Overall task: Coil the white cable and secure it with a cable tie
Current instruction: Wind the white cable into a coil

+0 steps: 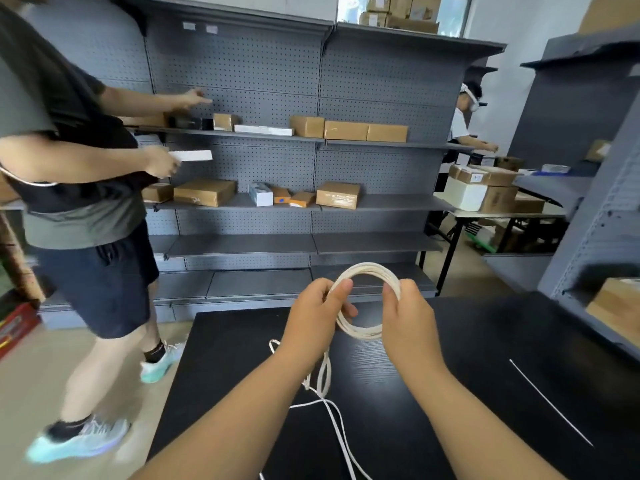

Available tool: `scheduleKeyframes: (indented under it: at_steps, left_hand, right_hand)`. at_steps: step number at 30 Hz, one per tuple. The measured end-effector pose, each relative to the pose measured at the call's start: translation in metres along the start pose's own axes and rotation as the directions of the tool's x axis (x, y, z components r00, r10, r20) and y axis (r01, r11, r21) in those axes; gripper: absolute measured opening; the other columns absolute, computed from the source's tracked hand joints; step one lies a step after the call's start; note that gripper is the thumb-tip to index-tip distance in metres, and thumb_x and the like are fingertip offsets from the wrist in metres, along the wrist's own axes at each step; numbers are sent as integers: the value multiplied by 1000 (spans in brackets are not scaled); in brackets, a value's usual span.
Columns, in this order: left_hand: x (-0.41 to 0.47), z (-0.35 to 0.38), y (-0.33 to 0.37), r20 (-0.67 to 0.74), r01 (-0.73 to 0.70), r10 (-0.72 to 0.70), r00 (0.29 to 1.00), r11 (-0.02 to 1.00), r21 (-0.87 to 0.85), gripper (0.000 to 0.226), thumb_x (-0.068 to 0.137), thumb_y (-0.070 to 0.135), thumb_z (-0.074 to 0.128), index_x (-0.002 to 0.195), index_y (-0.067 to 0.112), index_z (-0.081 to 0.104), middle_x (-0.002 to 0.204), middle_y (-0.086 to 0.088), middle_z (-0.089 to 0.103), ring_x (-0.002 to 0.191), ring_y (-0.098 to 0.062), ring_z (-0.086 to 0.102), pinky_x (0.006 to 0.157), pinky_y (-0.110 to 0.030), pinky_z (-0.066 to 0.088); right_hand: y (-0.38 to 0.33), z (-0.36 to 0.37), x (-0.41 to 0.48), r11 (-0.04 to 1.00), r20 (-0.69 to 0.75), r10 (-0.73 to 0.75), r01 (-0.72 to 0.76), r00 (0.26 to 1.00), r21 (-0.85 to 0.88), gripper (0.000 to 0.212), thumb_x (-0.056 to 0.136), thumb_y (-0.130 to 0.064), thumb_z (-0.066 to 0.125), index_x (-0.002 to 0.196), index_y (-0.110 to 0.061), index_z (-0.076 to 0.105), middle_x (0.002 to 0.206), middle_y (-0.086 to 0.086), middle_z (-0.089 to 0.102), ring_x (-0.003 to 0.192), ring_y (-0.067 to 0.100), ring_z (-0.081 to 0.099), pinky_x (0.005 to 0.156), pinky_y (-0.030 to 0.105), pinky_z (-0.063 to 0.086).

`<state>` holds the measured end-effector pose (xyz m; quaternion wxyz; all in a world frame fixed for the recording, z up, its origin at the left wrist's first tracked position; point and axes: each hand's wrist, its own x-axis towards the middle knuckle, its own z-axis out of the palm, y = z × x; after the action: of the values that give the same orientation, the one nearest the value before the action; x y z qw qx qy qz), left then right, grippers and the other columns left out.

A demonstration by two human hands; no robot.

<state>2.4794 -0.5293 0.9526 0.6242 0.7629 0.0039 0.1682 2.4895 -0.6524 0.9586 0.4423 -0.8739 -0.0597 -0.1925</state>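
Note:
A white cable (363, 271) is wound into a round coil held up above the black table (485, 341). My left hand (318, 317) grips the coil's left side, thumb pressed over the strands. My right hand (410, 317) pinches the coil's right side. The loose rest of the cable (332, 417) hangs from the coil and trails over the table toward me. A thin white cable tie (550, 405) lies straight on the table to the right, apart from both hands.
Grey pegboard shelving (277, 140) with cardboard boxes stands beyond the table. A person in dark shorts (97, 237) stands close at the left by the shelves. Another person (464, 123) works at a far table with boxes. A shelf unit with a box (616, 306) borders the right.

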Motion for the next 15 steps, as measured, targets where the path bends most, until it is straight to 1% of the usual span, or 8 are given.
scheduleKeyframes:
  at_steps: [3,5,7,9,11,12,13,15]
  left_hand:
    - [-6,13,5,-66,21,-32,997,988,-150,29,95,34,46,79,11,54,56,5,62,50,-7,57,51,-19,44]
    - [-8,18,8,-95,25,-43,995,982,-189,30,95,34,45,76,11,51,53,4,56,45,-9,54,49,-23,42]
    - [-6,19,10,-99,34,-53,994,981,-191,31,96,34,44,76,11,50,52,5,49,42,-9,50,48,-21,40]
    - [-1,21,10,-128,41,-58,990,990,-132,33,96,36,43,78,9,52,53,4,46,43,-9,48,46,-16,39]
    - [7,22,8,-177,32,-43,983,997,-67,35,95,39,42,81,10,54,60,2,48,56,-15,51,56,-25,46]
    - [12,22,7,-195,22,-29,980,999,-37,35,95,40,42,80,11,54,64,2,49,61,-18,50,61,-32,47]
    - [16,20,7,-203,14,-13,979,1000,1,35,96,40,41,79,11,52,66,3,48,65,-17,48,62,-33,45]
    - [22,15,7,-184,-12,35,982,992,124,32,96,38,41,80,12,51,68,4,47,66,-14,45,59,-24,38]
  right_hand:
    - [2,4,-7,995,-22,58,-56,998,86,26,98,-26,37,79,-10,43,67,2,49,60,17,45,52,27,33]
    - [3,6,-9,987,-21,109,-106,994,122,26,98,-26,37,79,-11,44,71,5,54,62,16,47,52,23,34]
    - [3,7,-10,980,-8,145,-142,989,136,25,99,-27,36,81,-12,45,75,6,55,63,13,48,48,18,32]
    - [2,8,-9,975,18,161,-162,987,150,25,99,-28,36,83,-12,46,77,7,56,66,16,49,49,17,33]
    - [0,11,-7,969,65,169,-178,983,170,28,99,-30,36,83,-10,47,77,7,56,69,19,50,54,23,35]
    - [0,12,-5,964,104,179,-196,978,179,28,98,-31,36,82,-11,47,77,7,55,68,19,49,55,26,35]
    - [0,12,-3,958,156,187,-215,970,190,28,98,-33,37,80,-13,47,75,6,54,66,18,48,57,29,36]
    - [3,9,5,959,268,184,-232,946,162,30,95,-40,39,76,-18,45,72,4,54,64,20,47,62,33,39]
